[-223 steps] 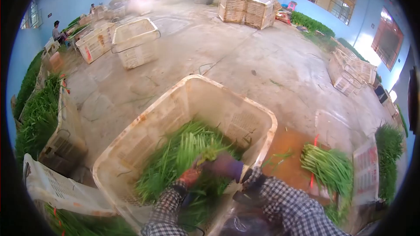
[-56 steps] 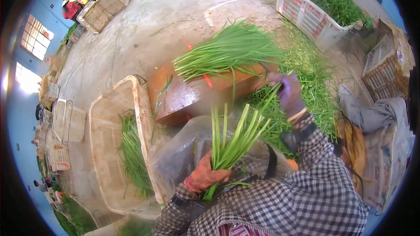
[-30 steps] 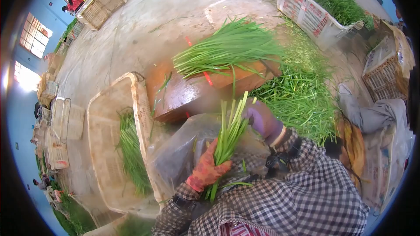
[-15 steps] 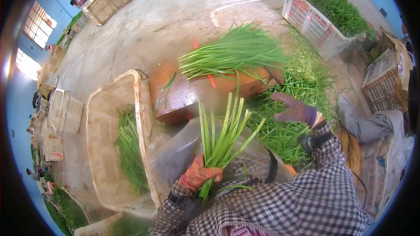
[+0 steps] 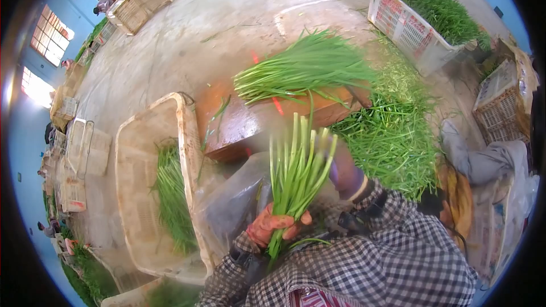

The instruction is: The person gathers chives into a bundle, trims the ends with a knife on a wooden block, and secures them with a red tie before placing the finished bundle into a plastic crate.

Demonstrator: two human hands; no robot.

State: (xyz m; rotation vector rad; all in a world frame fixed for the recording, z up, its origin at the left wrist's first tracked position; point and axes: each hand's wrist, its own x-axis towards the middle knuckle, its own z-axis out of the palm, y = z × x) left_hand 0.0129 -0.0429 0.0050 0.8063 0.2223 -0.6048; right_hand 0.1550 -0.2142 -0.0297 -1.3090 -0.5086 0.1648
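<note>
My left hand, in a stained orange-pink glove, is closed around a bunch of garlic chives. The pale cut ends point up and away from me, spreading into a loose fan. My right hand, in a purple glove, is beside the upper right of this bunch. Its fingers are blurred and partly behind the stalks, so their grip does not show. Beyond both hands, a larger pile of chives lies across a wooden stool, with a red strip under it.
At left stands a white plastic crate with chives inside. Loose green trimmings cover the floor at right. Another crate, heaped with greens, stands at the far right. A clear plastic sheet lies before me. Other people work in the background.
My right hand has moved left from over the trimmings to the bunch. My left hand, still gripping the chives, has shifted slightly right, and the bunch stands more upright and closer together.
</note>
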